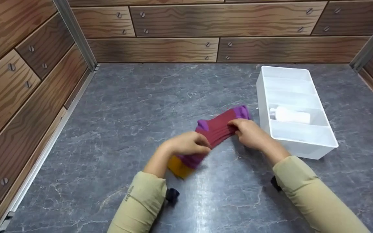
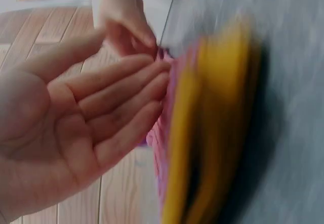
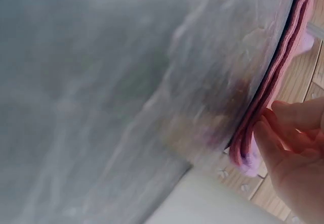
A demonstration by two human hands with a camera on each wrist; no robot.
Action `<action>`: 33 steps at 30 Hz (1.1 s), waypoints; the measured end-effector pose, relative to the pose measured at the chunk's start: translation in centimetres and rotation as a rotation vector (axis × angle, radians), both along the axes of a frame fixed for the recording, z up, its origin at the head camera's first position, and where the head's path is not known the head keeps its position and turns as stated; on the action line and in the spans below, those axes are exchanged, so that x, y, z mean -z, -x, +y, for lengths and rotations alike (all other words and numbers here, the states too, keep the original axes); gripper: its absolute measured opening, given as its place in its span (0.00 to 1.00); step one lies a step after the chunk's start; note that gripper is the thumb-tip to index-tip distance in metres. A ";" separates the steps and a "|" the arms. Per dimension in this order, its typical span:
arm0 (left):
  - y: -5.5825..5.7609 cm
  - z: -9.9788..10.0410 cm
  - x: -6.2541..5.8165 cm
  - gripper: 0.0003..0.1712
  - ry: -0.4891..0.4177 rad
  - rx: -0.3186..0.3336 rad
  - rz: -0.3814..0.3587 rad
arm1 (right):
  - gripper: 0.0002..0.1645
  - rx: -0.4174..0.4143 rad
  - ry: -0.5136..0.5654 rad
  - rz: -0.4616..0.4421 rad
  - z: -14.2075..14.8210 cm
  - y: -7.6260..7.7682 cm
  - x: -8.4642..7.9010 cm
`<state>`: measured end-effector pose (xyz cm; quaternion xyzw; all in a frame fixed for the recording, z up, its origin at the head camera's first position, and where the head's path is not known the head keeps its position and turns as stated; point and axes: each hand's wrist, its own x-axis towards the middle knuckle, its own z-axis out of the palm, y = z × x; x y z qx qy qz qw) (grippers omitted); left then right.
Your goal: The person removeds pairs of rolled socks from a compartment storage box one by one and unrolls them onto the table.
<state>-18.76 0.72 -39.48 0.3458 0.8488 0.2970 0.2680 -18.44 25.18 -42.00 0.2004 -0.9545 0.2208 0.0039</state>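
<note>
You've got one white box (image 1: 299, 149), one bottle (image 1: 292, 115) inside it, two hands (image 1: 186, 144) (image 1: 250, 134) and one bunch of socks (image 1: 219, 125) left of it, can't tell how many socks tho.

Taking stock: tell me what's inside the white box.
Inside the box, what looks like a white bottle lies in the second section from the near end. Anything beneath it or close behind the dividers is hidden.
</note>
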 end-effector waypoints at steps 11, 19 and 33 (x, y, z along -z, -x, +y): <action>2.1 -2.1 -0.3 0.15 0.020 -0.295 0.161 | 0.12 -0.096 -0.056 0.056 -1.4 -3.2 -0.9; 3.2 -1.6 0.3 0.18 0.012 -0.360 0.166 | 0.07 -0.152 -0.017 -0.005 -3.0 -5.6 -1.3; 4.4 1.9 1.6 0.20 -0.071 -0.251 0.166 | 0.10 -0.286 0.082 -0.074 -4.2 -8.3 -1.0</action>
